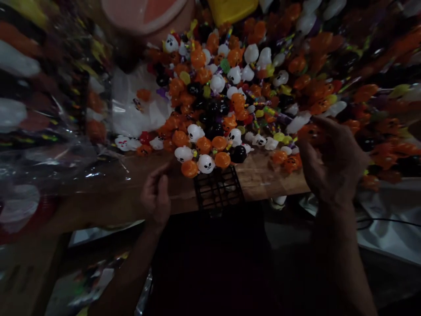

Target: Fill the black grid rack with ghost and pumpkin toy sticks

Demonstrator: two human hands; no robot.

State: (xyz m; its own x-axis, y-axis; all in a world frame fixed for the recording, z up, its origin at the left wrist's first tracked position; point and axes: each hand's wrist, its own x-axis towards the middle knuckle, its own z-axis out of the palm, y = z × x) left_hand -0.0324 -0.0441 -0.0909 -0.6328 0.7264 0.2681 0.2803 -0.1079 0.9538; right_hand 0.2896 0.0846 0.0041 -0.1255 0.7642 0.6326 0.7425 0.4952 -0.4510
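My left hand (157, 197) is at the bench's front edge, fingers loosely curled and thumb apart, with nothing visible in it. Just right of it, a cluster of small plastic Halloween figures sits at the top of a black grid tray (219, 188): white skull-faced heads (205, 163), orange pumpkins (222, 159) and a black head (238, 154). My right hand (335, 162) reaches over the pile's right side with thumb and forefinger spread. A blurred white piece (298, 122) lies by its fingertips, and an orange pumpkin (311, 134) shows between them; contact is unclear.
A large heap of orange, white, black and yellow figures (217, 83) covers the wooden bench (269, 180). Behind it stand a pink tub (144, 26) and a yellow container (232, 11). Clear plastic bags of figures (42, 123) fill the left, and a white bag (131, 105) lies beside the heap.
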